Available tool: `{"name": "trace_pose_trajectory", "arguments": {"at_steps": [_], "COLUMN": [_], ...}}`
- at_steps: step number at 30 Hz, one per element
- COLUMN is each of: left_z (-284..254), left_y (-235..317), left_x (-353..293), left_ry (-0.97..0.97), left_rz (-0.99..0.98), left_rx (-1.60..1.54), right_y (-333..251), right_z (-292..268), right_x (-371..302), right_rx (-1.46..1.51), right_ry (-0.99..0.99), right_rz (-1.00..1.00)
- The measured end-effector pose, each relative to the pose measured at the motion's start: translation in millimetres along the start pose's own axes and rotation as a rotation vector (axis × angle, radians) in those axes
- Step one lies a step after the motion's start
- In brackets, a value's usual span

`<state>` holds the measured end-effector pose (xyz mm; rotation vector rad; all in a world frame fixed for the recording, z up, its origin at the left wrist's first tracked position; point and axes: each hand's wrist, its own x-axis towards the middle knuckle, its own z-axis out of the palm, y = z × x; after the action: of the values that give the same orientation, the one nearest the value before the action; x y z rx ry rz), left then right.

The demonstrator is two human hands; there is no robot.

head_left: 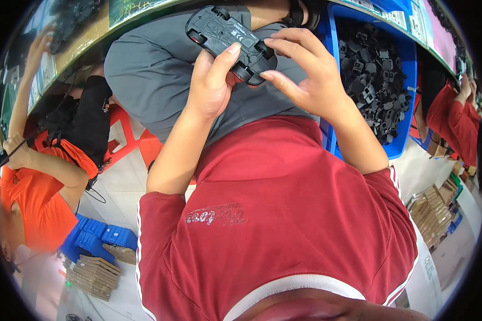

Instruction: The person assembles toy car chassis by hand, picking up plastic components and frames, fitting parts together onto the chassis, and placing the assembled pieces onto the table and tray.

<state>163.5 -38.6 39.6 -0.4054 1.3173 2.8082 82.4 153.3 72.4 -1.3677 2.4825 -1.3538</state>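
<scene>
A black toy car (225,35) is held upside down above my lap, its underside and wheels facing up. My left hand (211,80) is closed round its near side, with the thumb lying across the underside. At the car's right end, my right hand (310,72) has its thumb and fingertips bent around the corner, by a black wheel (265,50). The fingertips appear to touch the car there, and a gap shows between them and the palm. What lies beneath the car is hidden.
Right of my legs stands a blue bin (332,64) of small black plastic parts (372,80). A workbench edge (85,40) runs along the far side. A person in orange (43,198) sits at left, another in red (455,123) at right. Flattened cardboard (93,275) lies behind.
</scene>
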Motion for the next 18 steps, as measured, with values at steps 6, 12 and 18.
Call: {"name": "trace_pose_trajectory", "arguments": {"at_steps": [6,12,18], "left_z": [0,0,0], "left_y": [-5,-6,-15], "left_x": [1,2,0], "left_ry": [-0.011,-0.023,-0.029], "left_rz": [0.007,0.075,0.006], "left_rx": [0.000,0.102,0.059], "right_y": [-2,-3,6], "right_z": [5,2,3], "right_x": [1,-2,-6], "right_rx": [0.043,-0.002,-0.012], "right_ry": [0.014,0.032,0.062], "right_rz": [0.037,-0.023,-0.052]}}
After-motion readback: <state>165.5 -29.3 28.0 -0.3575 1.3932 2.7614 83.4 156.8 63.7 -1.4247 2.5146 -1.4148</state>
